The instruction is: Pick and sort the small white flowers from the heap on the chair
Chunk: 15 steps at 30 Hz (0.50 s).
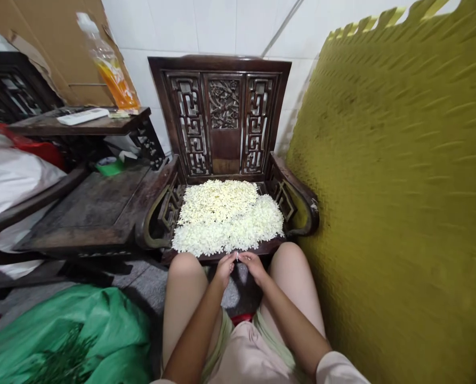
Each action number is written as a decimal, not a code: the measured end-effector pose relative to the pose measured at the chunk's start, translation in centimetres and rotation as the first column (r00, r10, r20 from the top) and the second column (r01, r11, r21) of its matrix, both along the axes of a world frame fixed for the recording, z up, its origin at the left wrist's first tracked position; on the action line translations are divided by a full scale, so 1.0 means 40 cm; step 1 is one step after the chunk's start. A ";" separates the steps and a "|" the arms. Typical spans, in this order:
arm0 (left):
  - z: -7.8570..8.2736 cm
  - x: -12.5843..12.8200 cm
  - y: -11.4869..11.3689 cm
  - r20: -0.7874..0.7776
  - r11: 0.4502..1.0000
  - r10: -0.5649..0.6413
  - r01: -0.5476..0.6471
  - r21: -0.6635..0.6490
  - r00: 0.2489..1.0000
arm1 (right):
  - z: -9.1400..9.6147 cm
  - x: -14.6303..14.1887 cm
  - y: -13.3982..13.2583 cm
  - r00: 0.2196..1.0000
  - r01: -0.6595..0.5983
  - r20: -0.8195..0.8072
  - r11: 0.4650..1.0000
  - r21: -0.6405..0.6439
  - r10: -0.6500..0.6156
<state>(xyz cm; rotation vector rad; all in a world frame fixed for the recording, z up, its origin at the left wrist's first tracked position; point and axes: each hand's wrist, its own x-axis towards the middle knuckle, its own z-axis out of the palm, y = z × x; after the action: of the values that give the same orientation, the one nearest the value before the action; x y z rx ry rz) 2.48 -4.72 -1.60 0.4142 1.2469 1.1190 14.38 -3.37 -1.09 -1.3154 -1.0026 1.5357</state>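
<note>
Just above the gap between the person's knees, at the front edge of a carved wooden armchair (220, 63), the two hands meet at the fingertips. The left hand (225, 269) and the right hand (252, 264) both have thumb and fingers drawn together, pinching a small white piece (236, 256) between them; it is too small to identify. Right beyond, small loose blossoms cover most of the chair's seat in two adjoining spreads: cream-yellow blossoms (220, 200) toward the backrest and whiter blossoms (230, 233) along the front and right. Against the chair's right side stands a tall yellow textured mat (397, 176). To the left, a dark wooden bench (97, 127) carries a bottle of orange liquid (115, 80) and a flat white object (83, 116), while a roll of green tape (110, 166) lies on a lower wooden surface. A green sack (118, 320) with leafy sprigs (64, 357) fills the lower left corner.
</note>
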 end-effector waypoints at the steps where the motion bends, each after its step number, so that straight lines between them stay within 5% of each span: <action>1: 0.008 -0.002 0.000 -0.012 1.000 -0.006 0.006 -0.009 1.000 | 0.008 0.001 0.001 1.000 -0.003 -0.016 1.000 -0.003 0.003; 12: 0.106 -0.086 0.082 -0.070 0.944 -0.327 0.329 0.028 0.943 | 0.094 0.031 0.088 0.968 -0.250 -0.048 0.964 -0.085 0.247; 15: 0.117 -0.116 0.124 -0.093 0.965 -0.255 0.259 0.030 0.962 | 0.091 0.055 0.142 0.980 -0.199 0.013 0.979 -0.040 0.200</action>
<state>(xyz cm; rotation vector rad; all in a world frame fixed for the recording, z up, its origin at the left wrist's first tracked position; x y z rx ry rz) -2.16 0.22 3.10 0.6449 1.2092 0.9136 16.56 2.32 2.55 -1.2872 -1.1495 1.7033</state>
